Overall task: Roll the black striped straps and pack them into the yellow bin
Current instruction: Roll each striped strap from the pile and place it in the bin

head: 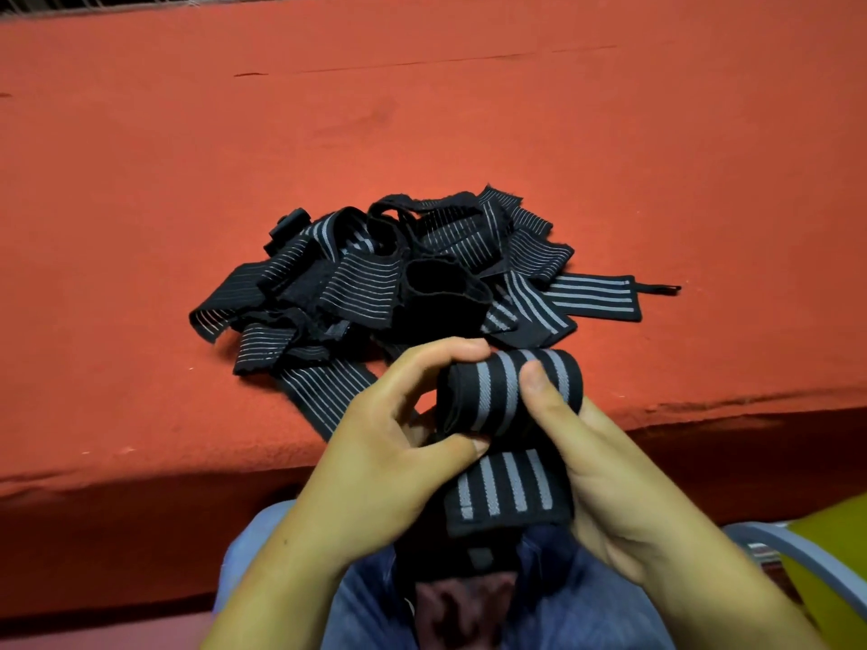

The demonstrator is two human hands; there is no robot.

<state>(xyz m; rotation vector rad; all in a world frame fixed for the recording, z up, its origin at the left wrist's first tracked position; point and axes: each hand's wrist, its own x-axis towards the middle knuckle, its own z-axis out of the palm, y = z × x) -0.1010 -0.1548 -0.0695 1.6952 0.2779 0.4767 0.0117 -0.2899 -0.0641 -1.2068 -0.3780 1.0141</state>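
Red cloth (422, 110) spread flat, creased; blue jeans (370, 602) below its edge; wire mesh (70, 2) top left.

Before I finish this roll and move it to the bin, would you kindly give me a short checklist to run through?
1. Grip: left hand and right hand both pinch the rolled strap: ok.
2. Stripes lined up on the roll: ok.
3. Tail wound in: not ok, it hangs loose toward the lap.
4. Room in the yellow bin: cannot tell, only its edge shows.
5. Pile on the red cloth finished: not ok, many straps lie unrolled.
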